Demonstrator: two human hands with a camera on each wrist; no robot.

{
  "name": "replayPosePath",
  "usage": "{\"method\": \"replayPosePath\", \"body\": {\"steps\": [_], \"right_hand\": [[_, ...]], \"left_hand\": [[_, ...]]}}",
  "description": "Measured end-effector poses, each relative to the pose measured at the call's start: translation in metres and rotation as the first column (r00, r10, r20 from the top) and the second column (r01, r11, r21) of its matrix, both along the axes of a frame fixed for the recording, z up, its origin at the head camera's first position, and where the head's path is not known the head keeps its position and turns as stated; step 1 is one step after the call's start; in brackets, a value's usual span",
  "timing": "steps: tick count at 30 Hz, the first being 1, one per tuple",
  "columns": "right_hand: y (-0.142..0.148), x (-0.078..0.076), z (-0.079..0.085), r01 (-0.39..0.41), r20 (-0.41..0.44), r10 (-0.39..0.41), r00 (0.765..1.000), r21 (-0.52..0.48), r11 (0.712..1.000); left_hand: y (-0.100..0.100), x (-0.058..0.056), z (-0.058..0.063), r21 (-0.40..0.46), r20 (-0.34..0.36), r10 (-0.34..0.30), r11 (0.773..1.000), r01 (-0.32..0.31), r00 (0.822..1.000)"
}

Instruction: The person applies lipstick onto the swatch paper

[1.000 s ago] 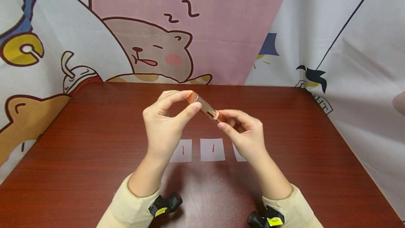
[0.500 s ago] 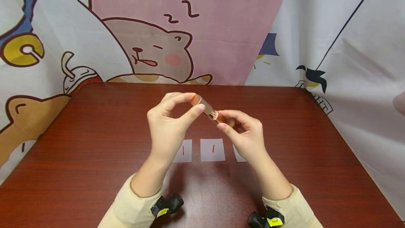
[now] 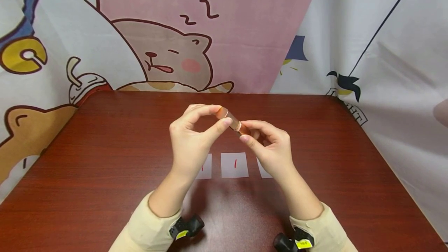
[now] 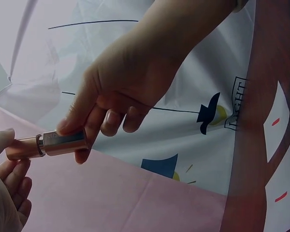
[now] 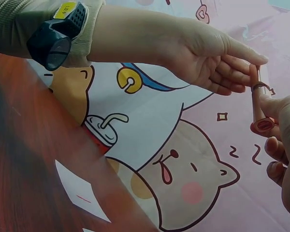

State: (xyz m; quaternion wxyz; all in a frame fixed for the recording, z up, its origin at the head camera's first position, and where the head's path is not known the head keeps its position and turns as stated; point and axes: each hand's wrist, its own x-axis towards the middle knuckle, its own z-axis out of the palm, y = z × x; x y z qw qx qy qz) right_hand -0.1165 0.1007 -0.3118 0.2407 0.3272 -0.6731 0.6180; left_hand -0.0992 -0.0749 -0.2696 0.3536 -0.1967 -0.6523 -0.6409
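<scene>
A rose-gold lipstick (image 3: 232, 119) is held slantwise above the table between both hands. My left hand (image 3: 190, 139) pinches its upper-left part, which looks like the cap, between thumb and forefinger. The lower-right part is gripped by the thumb and fingers of my right hand (image 3: 273, 147). In the left wrist view a narrow shiny gap separates the two parts of the lipstick (image 4: 38, 147). The lipstick (image 5: 256, 101) stands nearly upright in the right wrist view, its round end facing down. Fingers cover much of its surface.
Below the hands, white paper cards with red strokes lie in a row: a middle card (image 3: 234, 170), a left card (image 3: 206, 171) and a right card (image 3: 264, 170), the outer two partly hidden. A cartoon-printed cloth (image 3: 245, 30) hangs behind the brown table (image 3: 105, 158).
My left hand has moved right and slightly down, toward the right hand. Less of the gold inner section shows between the lipstick's two parts. The right hand has stayed nearly still.
</scene>
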Motion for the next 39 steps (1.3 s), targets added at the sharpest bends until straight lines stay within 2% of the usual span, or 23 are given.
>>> {"method": "replayPosePath", "body": {"steps": [17, 27, 33, 39], "right_hand": [[0.0, -0.002, 0.001, 0.021, -0.007, -0.021, 1.0, 0.005, 1.0], [0.002, -0.002, 0.002, 0.039, -0.018, -0.039, 0.999, 0.009, 0.999], [0.004, -0.003, 0.006, 0.002, -0.018, -0.002, 1.0, -0.005, 1.0], [0.012, -0.004, 0.004, -0.024, 0.02, 0.024, 1.0, -0.002, 1.0]], "left_hand": [[0.004, -0.001, -0.005, 0.002, 0.079, -0.044, 0.999, 0.044, 0.996], [0.002, -0.004, -0.006, -0.034, 0.06, -0.082, 0.996, 0.084, 0.995], [0.0, -0.009, -0.006, -0.028, 0.034, -0.144, 0.989, 0.145, 0.989], [0.003, -0.015, -0.009, -0.027, 0.055, -0.207, 0.978, 0.208, 0.977]]}}
